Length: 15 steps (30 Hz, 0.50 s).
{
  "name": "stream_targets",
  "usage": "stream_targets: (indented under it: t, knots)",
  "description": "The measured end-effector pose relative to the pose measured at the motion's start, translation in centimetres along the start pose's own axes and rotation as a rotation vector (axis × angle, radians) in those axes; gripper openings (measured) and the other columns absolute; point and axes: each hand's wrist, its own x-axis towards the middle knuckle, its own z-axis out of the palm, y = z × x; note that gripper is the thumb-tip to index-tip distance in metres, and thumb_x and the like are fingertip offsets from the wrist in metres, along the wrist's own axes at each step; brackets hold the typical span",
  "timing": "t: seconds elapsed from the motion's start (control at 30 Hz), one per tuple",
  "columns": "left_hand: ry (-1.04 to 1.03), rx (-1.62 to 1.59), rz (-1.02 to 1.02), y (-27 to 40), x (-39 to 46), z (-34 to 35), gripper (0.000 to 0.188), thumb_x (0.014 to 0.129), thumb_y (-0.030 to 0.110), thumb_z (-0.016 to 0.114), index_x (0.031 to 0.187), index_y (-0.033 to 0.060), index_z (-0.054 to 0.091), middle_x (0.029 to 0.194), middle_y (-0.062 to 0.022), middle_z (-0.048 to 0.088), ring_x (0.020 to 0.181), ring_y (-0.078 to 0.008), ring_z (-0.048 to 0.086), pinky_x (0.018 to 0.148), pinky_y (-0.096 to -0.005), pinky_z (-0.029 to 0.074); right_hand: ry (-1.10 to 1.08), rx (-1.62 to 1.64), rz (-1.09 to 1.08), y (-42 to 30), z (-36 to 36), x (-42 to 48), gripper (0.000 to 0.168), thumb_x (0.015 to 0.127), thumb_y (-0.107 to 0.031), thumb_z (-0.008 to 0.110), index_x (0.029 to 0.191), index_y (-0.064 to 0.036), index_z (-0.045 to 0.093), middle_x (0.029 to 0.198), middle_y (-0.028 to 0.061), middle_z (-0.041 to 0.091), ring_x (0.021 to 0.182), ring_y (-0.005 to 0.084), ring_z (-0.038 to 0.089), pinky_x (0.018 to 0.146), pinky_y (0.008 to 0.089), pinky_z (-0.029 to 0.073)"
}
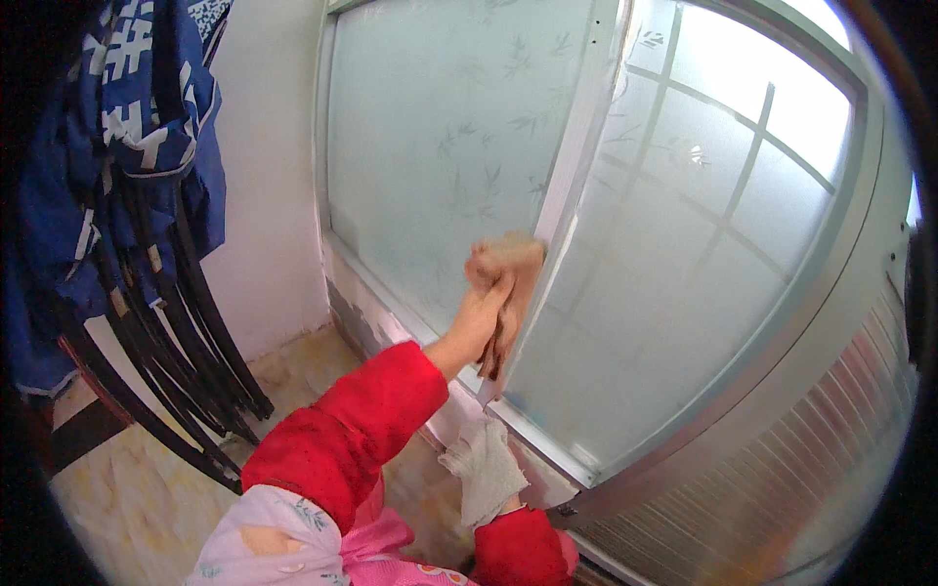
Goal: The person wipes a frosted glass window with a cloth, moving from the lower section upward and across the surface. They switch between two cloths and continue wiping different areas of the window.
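Note:
My left hand (487, 297), its arm in a red sleeve, is closed on a brown cloth (519, 293). Hand and cloth are blurred and lie against the pale upright frame (560, 176) between two frosted glass panels. Leaf patterns mark the left panel (454, 146); shadows of a grid show through the right panel (674, 293). Lower down, near the bottom rail of the frame, a light grey cloth (484, 469) covers most of my right hand (513, 504). Only a bit of skin shows there, above the red cuff, and the fingers are hidden.
Several black folded legs (198, 329), partly under blue fabric with white print (183, 198), stand at the left by the white wall (264, 183). The floor has marble-look tiles (139, 498). A ribbed, shiny panel (791, 439) is at the lower right.

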Motion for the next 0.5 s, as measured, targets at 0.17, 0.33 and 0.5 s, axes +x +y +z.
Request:
stream_targets:
  t: [0.17,0.33,0.5]
  knots:
    - [-0.104,-0.14,0.253,7.8,4.5,4.4,0.057,0.097,0.042,0.051,0.136,0.0017,0.039,0.128,-0.0086,0.05,0.114,-0.0195,0.047,0.097,-0.033,0.04,0.023,-0.048,0.014,-0.2,0.4,-0.3,0.032,0.099,-0.042,0.043,0.114,-0.015,0.052,0.106,0.0037,0.055,0.088,0.0231,0.057,0.068,0.0419,0.051]
    - [0.089,-0.384,0.754,14.0,8.1,6.1,0.048,0.097,0.038,0.051,0.126,0.0006,0.048,0.116,-0.0057,0.054,0.101,-0.0177,0.05,0.088,-0.0337,0.044,-0.004,-0.035,0.018,1.3,-2.4,0.8,0.03,0.097,-0.042,0.05,0.109,-0.015,0.054,0.097,0.0024,0.058,0.079,0.0193,0.058,0.066,0.0357,0.051]
    - [0.253,0.167,0.708,17.7,10.3,3.1,0.039,0.097,0.033,0.052,0.119,0.0004,0.048,0.104,-0.0059,0.057,0.091,-0.0172,0.053,0.079,-0.0329,0.047,0.095,-0.374,-0.108,-0.3,1.1,-1.1,0.026,0.097,-0.041,0.051,0.097,-0.016,0.056,0.081,0.0008,0.055,0.068,0.0172,0.056,0.062,0.0337,0.05]
